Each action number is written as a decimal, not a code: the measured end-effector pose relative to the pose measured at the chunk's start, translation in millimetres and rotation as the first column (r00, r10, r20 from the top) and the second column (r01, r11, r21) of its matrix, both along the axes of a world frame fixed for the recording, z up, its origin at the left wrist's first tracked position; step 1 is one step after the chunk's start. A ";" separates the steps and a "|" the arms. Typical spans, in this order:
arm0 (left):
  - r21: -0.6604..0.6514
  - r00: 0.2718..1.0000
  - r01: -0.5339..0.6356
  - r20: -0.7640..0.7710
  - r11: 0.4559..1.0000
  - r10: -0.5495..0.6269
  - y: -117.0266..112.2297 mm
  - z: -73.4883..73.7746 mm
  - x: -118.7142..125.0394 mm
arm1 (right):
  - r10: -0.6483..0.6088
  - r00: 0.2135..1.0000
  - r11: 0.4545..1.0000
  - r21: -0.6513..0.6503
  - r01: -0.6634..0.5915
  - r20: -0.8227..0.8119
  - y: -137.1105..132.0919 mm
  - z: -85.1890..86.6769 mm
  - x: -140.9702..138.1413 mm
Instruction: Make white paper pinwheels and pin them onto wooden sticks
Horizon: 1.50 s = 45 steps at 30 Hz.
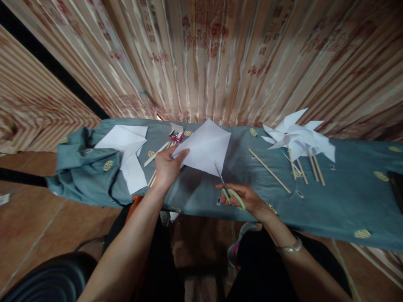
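Observation:
My left hand point(166, 167) pinches the left corner of a creased white paper square point(208, 144), held just above the blue-grey cloth point(340, 197). My right hand point(247, 199) grips green-handled scissors point(228, 188). Their blades point up and left, with the tips at the square's lower edge. Both hands are closed on what they hold.
White paper sheets point(126, 144) lie at the left, with a small open box of pins point(175, 134) and wooden sticks point(156, 154) beside them. Finished white paper pinwheels point(297, 134) on sticks rest at the right, a loose stick point(269, 170) nearer the middle. A striped curtain hangs behind.

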<state>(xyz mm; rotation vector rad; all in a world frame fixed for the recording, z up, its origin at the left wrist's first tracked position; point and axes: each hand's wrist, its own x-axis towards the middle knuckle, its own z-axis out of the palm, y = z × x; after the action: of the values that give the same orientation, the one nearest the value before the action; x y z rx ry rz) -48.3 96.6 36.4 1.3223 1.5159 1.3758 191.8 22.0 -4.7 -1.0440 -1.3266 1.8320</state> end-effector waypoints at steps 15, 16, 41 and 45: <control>0.007 0.998 -0.023 0.053 1.000 0.023 1.1 0.1 1.0 | -0.030 0.999 0.994 -0.106 0.032 0.020 0.6 0.9 -4.4; 0.009 0.998 -0.026 0.061 1.000 0.026 0.9 0.4 1.2 | -0.036 0.999 0.993 -0.110 0.037 0.020 0.6 0.9 -4.8; 0.019 0.998 -0.025 0.063 1.000 0.024 2.0 -3.9 -3.2 | -0.102 0.995 0.992 -0.075 0.103 0.022 -2.2 -9.5 -9.0; 0.022 0.998 -0.025 0.059 0.999 0.024 2.3 -3.9 -3.2 | -0.104 0.994 0.991 -0.075 0.107 0.039 -1.9 -10.2 -8.7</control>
<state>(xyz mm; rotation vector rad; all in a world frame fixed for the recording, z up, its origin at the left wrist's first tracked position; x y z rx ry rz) -51.4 98.9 32.6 1.2704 1.4857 1.4387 183.0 20.2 -14.9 -1.1696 -1.2054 1.8057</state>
